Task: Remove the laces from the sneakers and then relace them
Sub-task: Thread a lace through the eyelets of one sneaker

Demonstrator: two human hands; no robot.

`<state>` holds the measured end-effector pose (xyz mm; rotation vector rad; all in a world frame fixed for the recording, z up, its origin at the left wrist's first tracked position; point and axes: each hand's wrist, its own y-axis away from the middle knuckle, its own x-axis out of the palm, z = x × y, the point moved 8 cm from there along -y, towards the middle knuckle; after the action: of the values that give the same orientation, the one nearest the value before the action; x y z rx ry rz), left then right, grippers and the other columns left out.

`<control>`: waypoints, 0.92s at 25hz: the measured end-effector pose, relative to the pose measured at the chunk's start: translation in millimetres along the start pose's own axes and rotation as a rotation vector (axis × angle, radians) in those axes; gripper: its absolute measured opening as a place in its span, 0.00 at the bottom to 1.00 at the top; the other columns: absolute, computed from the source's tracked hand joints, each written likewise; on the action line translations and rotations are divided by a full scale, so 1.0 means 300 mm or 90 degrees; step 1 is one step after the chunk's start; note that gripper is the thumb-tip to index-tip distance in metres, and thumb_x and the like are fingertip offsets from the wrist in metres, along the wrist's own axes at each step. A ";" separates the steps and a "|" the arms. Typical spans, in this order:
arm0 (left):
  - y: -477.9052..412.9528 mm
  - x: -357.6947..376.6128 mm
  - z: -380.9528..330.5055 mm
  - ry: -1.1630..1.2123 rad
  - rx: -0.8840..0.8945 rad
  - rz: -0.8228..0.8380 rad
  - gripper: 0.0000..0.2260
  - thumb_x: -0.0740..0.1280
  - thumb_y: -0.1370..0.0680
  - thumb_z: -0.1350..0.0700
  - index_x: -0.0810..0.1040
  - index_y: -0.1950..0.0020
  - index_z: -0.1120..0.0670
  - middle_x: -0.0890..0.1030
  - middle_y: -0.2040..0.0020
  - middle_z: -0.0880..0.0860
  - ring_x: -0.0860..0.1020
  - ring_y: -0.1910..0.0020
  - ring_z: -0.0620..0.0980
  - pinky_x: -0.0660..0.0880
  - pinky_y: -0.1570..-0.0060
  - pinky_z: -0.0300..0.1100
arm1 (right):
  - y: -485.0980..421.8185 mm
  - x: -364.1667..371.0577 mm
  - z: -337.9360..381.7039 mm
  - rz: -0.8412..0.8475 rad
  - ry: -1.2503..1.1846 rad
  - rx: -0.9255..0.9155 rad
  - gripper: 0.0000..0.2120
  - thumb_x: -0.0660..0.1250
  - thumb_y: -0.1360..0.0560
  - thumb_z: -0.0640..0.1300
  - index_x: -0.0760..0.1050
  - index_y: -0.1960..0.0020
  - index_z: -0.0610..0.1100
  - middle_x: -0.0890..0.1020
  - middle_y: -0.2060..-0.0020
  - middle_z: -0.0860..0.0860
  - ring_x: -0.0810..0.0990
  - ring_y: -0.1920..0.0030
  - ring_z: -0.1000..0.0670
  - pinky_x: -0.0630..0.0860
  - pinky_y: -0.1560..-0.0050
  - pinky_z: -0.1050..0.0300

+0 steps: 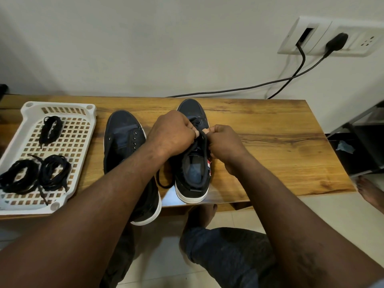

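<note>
Both forearms reached forward over the desk (270,142), the left hand (172,134) and right hand (225,146) meeting knuckles-up above one sneaker (192,179) standing beside the other sneaker (124,138). Each hand's curled fingers (216,129) pinched the black lace (203,140) between them.

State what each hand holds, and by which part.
The left hand and right hand both pinch a stretch of the black lace just above the sneaker's eyelets.
</note>
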<state>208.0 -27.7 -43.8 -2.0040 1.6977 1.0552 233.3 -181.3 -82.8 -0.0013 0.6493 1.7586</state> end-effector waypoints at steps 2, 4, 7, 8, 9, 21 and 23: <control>0.003 -0.005 -0.005 -0.009 0.007 0.011 0.07 0.72 0.22 0.55 0.87 0.59 0.49 0.85 0.61 0.45 0.82 0.57 0.44 0.76 0.57 0.41 | -0.025 -0.033 -0.005 -0.031 0.118 -0.015 0.07 0.63 0.16 0.43 0.79 0.48 0.41 0.82 0.55 0.44 0.78 0.57 0.47 0.74 0.59 0.50; 0.004 -0.007 0.004 0.019 -0.002 0.028 0.06 0.73 0.22 0.55 0.87 0.59 0.49 0.85 0.62 0.45 0.82 0.59 0.45 0.77 0.57 0.41 | -0.048 -0.093 -0.027 -0.072 0.267 -0.007 0.09 0.63 0.16 0.43 0.78 0.43 0.40 0.82 0.50 0.43 0.79 0.52 0.44 0.74 0.56 0.49; 0.000 -0.022 0.023 0.059 -0.024 0.020 0.07 0.75 0.23 0.53 0.87 0.59 0.53 0.84 0.65 0.44 0.81 0.64 0.45 0.73 0.62 0.40 | -0.043 -0.153 -0.037 -0.112 0.443 -0.013 0.09 0.65 0.16 0.45 0.78 0.41 0.41 0.82 0.48 0.44 0.79 0.50 0.44 0.73 0.54 0.51; -0.003 -0.027 0.024 0.049 -0.017 0.013 0.08 0.75 0.23 0.53 0.87 0.59 0.55 0.84 0.65 0.43 0.81 0.64 0.45 0.73 0.62 0.40 | -0.038 -0.148 -0.020 -0.107 0.425 -0.048 0.08 0.66 0.17 0.45 0.78 0.41 0.43 0.82 0.49 0.47 0.79 0.50 0.46 0.73 0.54 0.52; -0.005 -0.032 0.023 0.039 -0.010 0.008 0.08 0.75 0.23 0.52 0.86 0.58 0.56 0.84 0.65 0.43 0.81 0.62 0.44 0.75 0.60 0.41 | -0.031 -0.132 0.003 -0.086 0.360 -0.095 0.07 0.67 0.17 0.46 0.79 0.42 0.45 0.82 0.50 0.50 0.79 0.51 0.49 0.74 0.54 0.52; -0.009 -0.035 0.019 0.020 0.005 0.005 0.08 0.76 0.23 0.49 0.86 0.60 0.51 0.84 0.65 0.44 0.80 0.65 0.42 0.73 0.61 0.40 | -0.020 -0.108 0.032 -0.146 0.562 -0.166 0.05 0.71 0.20 0.51 0.80 0.45 0.55 0.78 0.43 0.51 0.74 0.38 0.44 0.76 0.40 0.42; -0.010 -0.053 0.027 0.033 0.006 0.000 0.08 0.76 0.23 0.50 0.86 0.61 0.51 0.85 0.66 0.44 0.81 0.65 0.43 0.73 0.62 0.39 | -0.034 -0.160 -0.040 -0.153 0.604 -0.033 0.10 0.71 0.21 0.51 0.81 0.40 0.53 0.78 0.40 0.48 0.75 0.38 0.42 0.77 0.39 0.39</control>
<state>207.9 -10.3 -38.7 -2.0428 1.7250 1.0025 252.8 -227.8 -81.4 -0.9559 1.2120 1.4751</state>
